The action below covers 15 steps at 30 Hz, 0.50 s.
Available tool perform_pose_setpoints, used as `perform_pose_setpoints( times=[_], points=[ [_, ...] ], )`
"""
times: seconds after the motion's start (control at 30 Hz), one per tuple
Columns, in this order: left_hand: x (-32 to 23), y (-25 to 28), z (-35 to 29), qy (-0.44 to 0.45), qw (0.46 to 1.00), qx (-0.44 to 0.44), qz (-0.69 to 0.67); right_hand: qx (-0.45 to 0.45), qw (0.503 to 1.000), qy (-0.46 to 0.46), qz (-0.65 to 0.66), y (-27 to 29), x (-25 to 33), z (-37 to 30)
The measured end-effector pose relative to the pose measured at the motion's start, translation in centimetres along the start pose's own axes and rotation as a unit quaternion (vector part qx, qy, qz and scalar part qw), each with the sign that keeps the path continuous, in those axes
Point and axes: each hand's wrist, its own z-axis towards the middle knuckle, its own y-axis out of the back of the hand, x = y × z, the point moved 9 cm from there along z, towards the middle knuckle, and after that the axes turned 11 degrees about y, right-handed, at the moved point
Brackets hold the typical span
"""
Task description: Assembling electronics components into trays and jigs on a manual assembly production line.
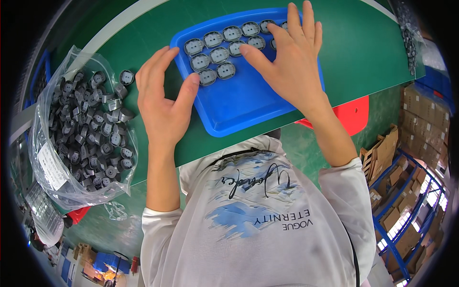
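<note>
Pieces, oval grey plastic, partly filled blue rectangular plastic tray, 12 o'clock | left hand at rim, right hand above, both unclenched | many lay unplaced in transparent plastic bag, 9 o'clock

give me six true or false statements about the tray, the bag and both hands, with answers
1. The blue tray lies on the green table. True.
2. The clear bag holds many grey parts. True.
3. The bag lies to the right of the tray. False: it lies to the left.
4. Parts cover the whole tray. False: the side nearest the person is bare.
5. The left hand is at the tray's left edge. True.
6. The right hand is inside the bag. False: it is over the tray.
</note>
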Motion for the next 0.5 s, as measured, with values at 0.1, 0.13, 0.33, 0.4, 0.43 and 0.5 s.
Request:
perform_pose_setpoints(
  times=[0.1,0.13,0.33,0.4,0.43,0.5],
  points=[
    [0.0,0.0,0.0,-0.002,1.0,0.0,0.0,-0.003,1.0,0.002,-0.012,-0.1,0.1,-0.1],
    [0.0,-0.1,0.0,-0.003,1.0,0.0,0.0,-0.004,1.0,-0.002,-0.004,-0.1,0.1,-0.1],
    [0.1,0.0,0.0,0.0,1.0,-0.001,-0.007,-0.066,0.998,0.017,0.015,1.9,-1.0,-1.8],
    [0.1,0.0,0.0,-0.002,1.0,-0.001,-0.007,-0.045,0.998,0.049,-0.006,2.0,-1.8,-3.1],
    [0.1,-0.1,0.0,-0.005,1.0,0.001,-0.008,-0.044,0.998,0.049,-0.006,2.0,-1.7,-3.4],
    [0.0,0.0,0.0,-0.005,1.0,0.0,-0.004,0.005,0.996,0.088,-0.035,1.2,-0.9,-3.7]
  ],
)
